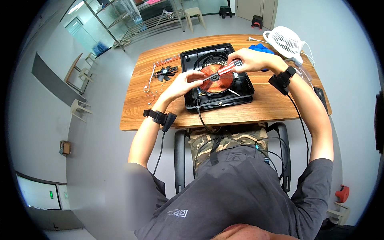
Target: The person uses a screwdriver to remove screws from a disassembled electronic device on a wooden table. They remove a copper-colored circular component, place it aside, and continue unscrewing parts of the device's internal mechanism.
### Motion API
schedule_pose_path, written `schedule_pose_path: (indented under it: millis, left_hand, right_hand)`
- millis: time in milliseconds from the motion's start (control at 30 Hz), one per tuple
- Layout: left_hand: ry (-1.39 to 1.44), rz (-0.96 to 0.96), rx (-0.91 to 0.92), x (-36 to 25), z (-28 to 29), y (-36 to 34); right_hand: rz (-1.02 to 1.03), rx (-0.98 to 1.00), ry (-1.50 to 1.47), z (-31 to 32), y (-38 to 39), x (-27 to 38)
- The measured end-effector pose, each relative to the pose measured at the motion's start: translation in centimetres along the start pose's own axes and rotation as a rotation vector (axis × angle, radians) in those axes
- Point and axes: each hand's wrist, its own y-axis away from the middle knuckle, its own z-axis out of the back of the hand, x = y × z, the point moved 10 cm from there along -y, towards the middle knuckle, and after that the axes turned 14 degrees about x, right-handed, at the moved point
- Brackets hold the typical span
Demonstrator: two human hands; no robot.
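Note:
My right hand (253, 60) is closed around the handle of a screwdriver (229, 69), patterned in red and white stripes with a dark dotted end. Its metal shaft slants down left across a round copper coil (219, 85). At the shaft's tip, the thumb and fingers of my left hand (185, 85) are curled together; whether a small part sits between them is too small to tell. The coil lies inside an opened black appliance housing (244, 94), which has a vented round area at its far side. A black cord (201, 116) leaves its near edge.
Left of the housing lie a small black fan (165, 73), a thin circuit strip (167, 61) and loose wires (150, 82). A white fan (285, 41) and blue cloth (262, 50) stand at the far right of the wooden table (272, 108). Cables hang from both wrist straps.

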Motion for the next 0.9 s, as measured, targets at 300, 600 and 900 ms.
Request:
schedule_pose_path:
  millis: [300,600,900]
  left_hand:
    - [-0.863,-0.064,0.009,0.2,-2.6,-0.4]
    - [-0.904,0.060,0.035,1.3,-3.3,-1.1]
    - [-0.920,0.046,0.027,1.3,-3.3,-1.1]
  right_hand:
    - [-0.004,0.022,0.101,1.4,0.9,1.7]
    - [0.003,0.076,0.223,2.1,0.3,4.8]
    - [-0.040,0.163,0.262,1.7,-1.5,6.1]
